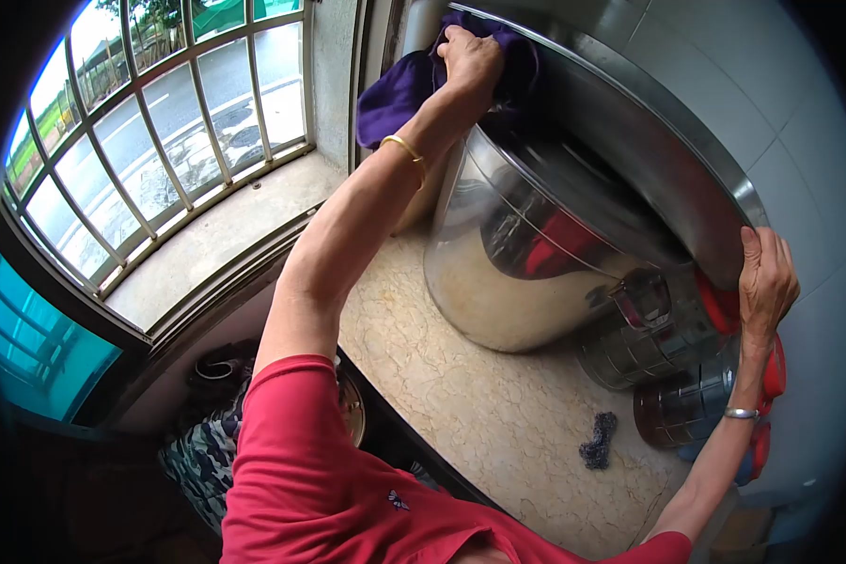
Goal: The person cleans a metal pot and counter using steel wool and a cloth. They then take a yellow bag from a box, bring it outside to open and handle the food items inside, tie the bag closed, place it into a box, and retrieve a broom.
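A large shiny steel pot [498, 291] stands on the marbled counter. Above its opening, a wide metal lid [667, 132] is tilted up, and dark space shows between the two. My right hand [767, 277] is closed over the lid's edge on the right. At the far upper left, my left hand [470, 61] presses a bunched purple cloth [399, 101] near the lid's rim. The fingers are curled into the cloth, and part of it hangs down to the left. What lies inside the pot cannot be seen.
Clear jars [686, 404] with red lids stand right of the pot by the tiled wall [808, 188]. A grey mesh scrubber [597, 442] lies on the counter [461, 395]. A barred window [197, 122] and its sill [230, 221] are on the left.
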`<state>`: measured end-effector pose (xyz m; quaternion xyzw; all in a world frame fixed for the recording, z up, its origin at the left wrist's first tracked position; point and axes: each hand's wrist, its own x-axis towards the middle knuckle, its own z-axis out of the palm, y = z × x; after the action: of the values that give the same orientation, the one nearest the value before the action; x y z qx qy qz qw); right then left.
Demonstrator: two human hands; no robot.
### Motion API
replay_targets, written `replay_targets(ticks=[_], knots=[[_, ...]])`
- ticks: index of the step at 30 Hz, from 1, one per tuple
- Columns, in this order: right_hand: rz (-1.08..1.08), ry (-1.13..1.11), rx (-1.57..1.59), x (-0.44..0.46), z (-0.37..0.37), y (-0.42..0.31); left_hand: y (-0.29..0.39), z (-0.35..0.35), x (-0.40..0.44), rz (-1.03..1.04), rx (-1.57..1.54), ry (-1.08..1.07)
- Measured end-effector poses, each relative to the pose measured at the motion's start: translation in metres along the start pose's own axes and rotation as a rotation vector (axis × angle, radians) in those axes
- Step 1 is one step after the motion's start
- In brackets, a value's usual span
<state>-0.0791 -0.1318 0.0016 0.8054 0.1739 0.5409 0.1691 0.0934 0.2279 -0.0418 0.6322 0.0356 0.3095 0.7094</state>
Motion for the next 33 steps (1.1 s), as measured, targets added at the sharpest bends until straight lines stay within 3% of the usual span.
replay_targets(ticks=[1, 2, 3, 6, 9, 10, 16, 17, 19, 21, 22, 23, 25, 27, 31, 33], knots=[[0.007, -0.006, -0.005, -0.001, 0.003, 0.001, -0.001, 0.005, 0.004, 0.016, 0.112, 0.072], [-0.020, 0.026, -0.011, 0.001, 0.003, 0.000, -0.009, 0.003, 0.015, 0.038, 0.008, 0.009], [-0.021, 0.016, -0.002, 0.000, 0.005, 0.002, -0.006, 0.013, 0.019, 0.101, 0.176, 0.207], [-0.001, -0.050, -0.008, -0.004, 0.007, 0.010, -0.013, 0.010, 0.014, 0.195, 0.147, 0.202], [0.027, -0.049, -0.005, -0.003, 0.007, 0.008, -0.006, 0.016, -0.002, 0.246, 0.183, -0.150], [0.018, -0.053, -0.001, -0.003, 0.007, 0.008, -0.002, 0.029, -0.024, 0.342, 0.211, -0.031], [0.068, -0.049, 0.016, -0.002, 0.008, 0.004, 0.022, 0.059, -0.133, 0.599, 0.195, -0.506], [0.064, -0.047, 0.013, -0.002, 0.007, 0.005, 0.027, 0.063, -0.143, 0.643, 0.314, -0.572], [0.036, -0.079, -0.009, -0.002, 0.006, 0.006, 0.025, 0.058, -0.145, 0.697, 0.183, -0.565], [0.040, -0.075, -0.016, -0.003, 0.007, 0.007, 0.026, 0.046, -0.136, 0.778, 0.365, -0.543], [0.037, -0.076, -0.017, -0.003, 0.007, 0.007, 0.025, 0.040, -0.128, 0.964, 0.544, -0.337], [0.036, -0.077, -0.024, -0.003, 0.006, 0.006, 0.024, 0.032, -0.115, 1.064, 0.538, -0.263], [0.040, -0.062, -0.046, -0.003, 0.006, 0.005, 0.015, 0.025, -0.096, 0.888, 0.609, -0.188], [0.051, -0.063, -0.044, -0.003, 0.005, 0.004, 0.000, 0.019, -0.073, 0.842, 0.645, -0.037], [0.033, -0.046, -0.060, -0.002, 0.006, 0.004, -0.031, 0.001, -0.023, 0.947, 0.666, 0.135], [0.044, -0.055, -0.065, -0.001, 0.006, 0.005, -0.035, 0.003, -0.015, 0.900, 0.540, 0.132]])
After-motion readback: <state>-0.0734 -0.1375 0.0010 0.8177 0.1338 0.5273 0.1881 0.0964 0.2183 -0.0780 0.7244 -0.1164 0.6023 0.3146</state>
